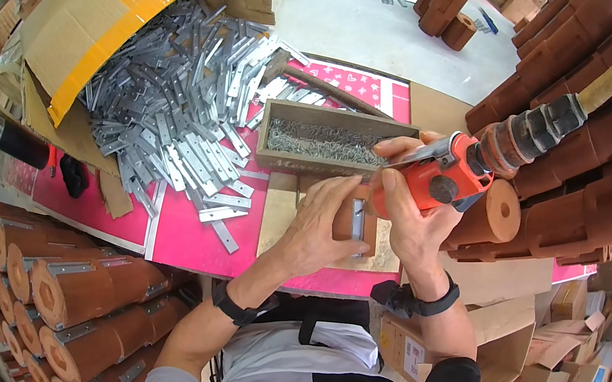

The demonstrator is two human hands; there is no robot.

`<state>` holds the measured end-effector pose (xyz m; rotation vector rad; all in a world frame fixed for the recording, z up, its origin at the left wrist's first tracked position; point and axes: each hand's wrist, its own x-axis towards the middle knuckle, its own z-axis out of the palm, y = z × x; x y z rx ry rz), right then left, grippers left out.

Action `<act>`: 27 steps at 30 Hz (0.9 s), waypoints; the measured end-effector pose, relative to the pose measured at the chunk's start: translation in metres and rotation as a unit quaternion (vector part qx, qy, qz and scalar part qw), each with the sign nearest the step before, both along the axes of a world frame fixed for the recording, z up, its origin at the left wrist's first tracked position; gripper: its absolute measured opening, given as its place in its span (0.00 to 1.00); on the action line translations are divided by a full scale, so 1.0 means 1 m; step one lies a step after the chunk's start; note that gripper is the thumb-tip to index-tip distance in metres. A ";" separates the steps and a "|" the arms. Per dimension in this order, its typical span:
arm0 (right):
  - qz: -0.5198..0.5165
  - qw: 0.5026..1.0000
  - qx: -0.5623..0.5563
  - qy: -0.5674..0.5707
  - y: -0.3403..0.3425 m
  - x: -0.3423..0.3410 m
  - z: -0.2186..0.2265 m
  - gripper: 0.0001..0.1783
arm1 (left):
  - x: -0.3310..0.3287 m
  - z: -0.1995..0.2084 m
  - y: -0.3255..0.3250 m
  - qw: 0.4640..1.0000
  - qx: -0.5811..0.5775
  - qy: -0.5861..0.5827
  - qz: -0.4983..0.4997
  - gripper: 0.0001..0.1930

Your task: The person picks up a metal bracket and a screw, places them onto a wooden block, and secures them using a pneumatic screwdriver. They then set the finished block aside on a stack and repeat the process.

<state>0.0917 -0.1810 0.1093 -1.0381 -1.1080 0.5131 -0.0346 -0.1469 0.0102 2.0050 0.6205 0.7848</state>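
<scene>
My left hand (pixel 318 226) grips a small reddish-brown wooden block (pixel 346 225) on a pale board, thumb and fingers around it. A shiny metal strip (pixel 358 218) lies along the block's top. In my right hand (pixel 419 223) is a red power screwdriver (pixel 444 174), its front end close above the strip. The driver's tip is hidden behind my fingers. Just beyond my hands stands a wooden box (pixel 327 166) with many small screws (pixel 322 145) inside. Beside it, to the left, is a heap of flat metal strips (pixel 190 105).
A cardboard box (pixel 118 2) with yellow tape lies tipped behind the strips. A hammer (pixel 332 88) rests behind the screw box. Brown wooden cylinders are stacked at lower left (pixel 86 300) and right (pixel 586 183). Opened cartons (pixel 493 338) sit at lower right. A black bottle (pixel 16 140) is far left.
</scene>
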 end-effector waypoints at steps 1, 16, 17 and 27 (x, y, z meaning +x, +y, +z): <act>-0.004 1.000 0.001 0.010 0.000 0.000 0.000 0.19 | 0.001 -0.001 0.000 1.000 0.000 -0.002 -0.001 0.50; -0.021 0.999 -0.002 -0.042 -0.004 0.003 -0.013 0.18 | 0.000 -0.002 0.001 1.000 0.011 -0.002 0.001 0.50; -0.007 0.998 -0.024 -0.056 -0.005 0.006 -0.017 0.25 | -0.001 -0.001 0.002 1.000 0.013 0.002 -0.001 0.50; -0.017 0.997 0.005 0.071 -0.017 0.012 0.013 0.14 | -0.002 0.010 0.016 0.996 0.088 -0.001 0.032 0.37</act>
